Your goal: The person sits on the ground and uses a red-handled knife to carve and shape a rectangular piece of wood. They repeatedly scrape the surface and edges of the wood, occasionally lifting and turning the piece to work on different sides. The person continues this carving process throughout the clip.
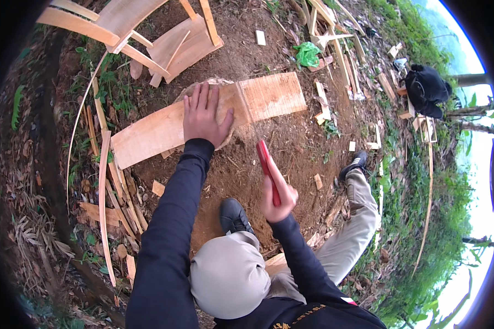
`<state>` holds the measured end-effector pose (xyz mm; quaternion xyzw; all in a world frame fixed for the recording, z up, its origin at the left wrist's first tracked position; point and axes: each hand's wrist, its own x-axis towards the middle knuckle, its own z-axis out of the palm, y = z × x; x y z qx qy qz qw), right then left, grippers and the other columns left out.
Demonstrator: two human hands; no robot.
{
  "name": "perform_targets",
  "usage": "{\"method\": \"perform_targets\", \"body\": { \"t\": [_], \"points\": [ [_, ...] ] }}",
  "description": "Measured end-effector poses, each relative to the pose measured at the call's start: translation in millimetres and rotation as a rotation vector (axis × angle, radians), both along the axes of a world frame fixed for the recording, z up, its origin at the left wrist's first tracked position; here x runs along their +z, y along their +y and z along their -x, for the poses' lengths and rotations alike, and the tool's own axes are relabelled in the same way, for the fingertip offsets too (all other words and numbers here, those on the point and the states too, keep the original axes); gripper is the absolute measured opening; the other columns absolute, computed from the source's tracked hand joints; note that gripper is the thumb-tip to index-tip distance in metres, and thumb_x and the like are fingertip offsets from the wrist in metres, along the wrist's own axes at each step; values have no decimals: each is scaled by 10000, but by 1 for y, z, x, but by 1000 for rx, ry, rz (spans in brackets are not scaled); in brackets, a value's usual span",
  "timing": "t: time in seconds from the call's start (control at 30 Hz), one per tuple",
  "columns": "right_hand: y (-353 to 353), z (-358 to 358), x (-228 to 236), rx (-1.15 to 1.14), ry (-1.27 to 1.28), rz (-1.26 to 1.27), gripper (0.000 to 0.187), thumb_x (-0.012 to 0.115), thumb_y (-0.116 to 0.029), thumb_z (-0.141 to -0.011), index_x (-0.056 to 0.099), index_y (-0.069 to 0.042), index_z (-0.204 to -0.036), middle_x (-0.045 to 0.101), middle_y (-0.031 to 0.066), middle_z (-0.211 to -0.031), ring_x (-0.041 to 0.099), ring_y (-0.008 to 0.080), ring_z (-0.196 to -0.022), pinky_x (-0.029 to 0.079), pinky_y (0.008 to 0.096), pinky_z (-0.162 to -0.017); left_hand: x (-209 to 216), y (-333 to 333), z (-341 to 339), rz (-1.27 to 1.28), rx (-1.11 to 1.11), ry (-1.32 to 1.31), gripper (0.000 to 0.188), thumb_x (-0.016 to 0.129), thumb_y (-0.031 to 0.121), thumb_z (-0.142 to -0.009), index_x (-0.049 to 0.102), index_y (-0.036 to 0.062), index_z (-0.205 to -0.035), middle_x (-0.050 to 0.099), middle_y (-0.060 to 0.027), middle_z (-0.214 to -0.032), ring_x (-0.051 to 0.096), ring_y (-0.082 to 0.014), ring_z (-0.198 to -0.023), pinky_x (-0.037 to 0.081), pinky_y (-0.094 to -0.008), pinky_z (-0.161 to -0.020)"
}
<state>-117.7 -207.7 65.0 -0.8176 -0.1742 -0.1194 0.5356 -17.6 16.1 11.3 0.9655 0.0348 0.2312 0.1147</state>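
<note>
A wide, pale wooden plank (151, 131) lies across a round stump (225, 138), which shows only at its edges. My left hand (206, 115) rests flat on the plank, fingers stretched out and thumb apart. My right hand (280, 197) is closed round the red handle (264, 156) of a hand saw. The saw's thin blade (248, 112) runs across the plank, to the right of my left hand. A line crosses the plank there, with a shorter piece on its right side; how deep the cut goes I cannot tell.
A wooden frame with boards (189, 46) stands at the far left. Long strips (104, 208) lie at the left. A green plastic bag (307, 55), wood offcuts (322, 101) and a black bag (427, 90) are at the right. My shoe (235, 215) stands on the soil near the plank.
</note>
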Motion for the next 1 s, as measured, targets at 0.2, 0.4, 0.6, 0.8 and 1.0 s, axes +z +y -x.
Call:
{"method": "perform_targets", "body": {
  "t": [0.2,0.4,0.6,0.8,1.0],
  "points": [
    [-23,31,0,5,-54,19,442,603,62,-855,606,65,-1297,690,262,-1151,742,220,-695,553,274,-620,1,1,-2,11,-2,0,655,652,406,-892,522,39,-1418,469,-192,-1492,389,-360,-1421,287,-565,-1153],
    [-11,-1,-1,20,31,-49,441,587,74,-873,606,45,-1312,713,247,-1088,712,188,-626,539,291,-581,2,-2,-4,-8,-18,-18,636,646,402,-895,537,32,-1401,473,-197,-1485,393,-373,-1413,295,-565,-1148],
    [-25,26,2,-34,21,-29,390,569,-1,-905,626,44,-1288,708,241,-1137,744,196,-754,562,276,-712,2,-1,-2,3,-3,1,645,648,401,-892,531,26,-1405,470,-197,-1489,394,-369,-1416,284,-560,-1155],
    [-7,5,-1,-44,44,-80,409,609,52,-883,626,37,-1291,730,233,-1036,697,173,-611,528,279,-573,2,-5,-5,10,-22,-26,643,642,394,-900,519,30,-1415,468,-194,-1491,389,-369,-1419,277,-562,-1158],
    [-28,30,2,-31,21,15,384,577,-31,-919,617,57,-1291,711,262,-1101,753,220,-796,567,299,-700,3,-2,-1,21,-12,-7,642,638,396,-903,517,33,-1419,473,-198,-1484,391,-371,-1416,272,-566,-1160]
  ]
}}
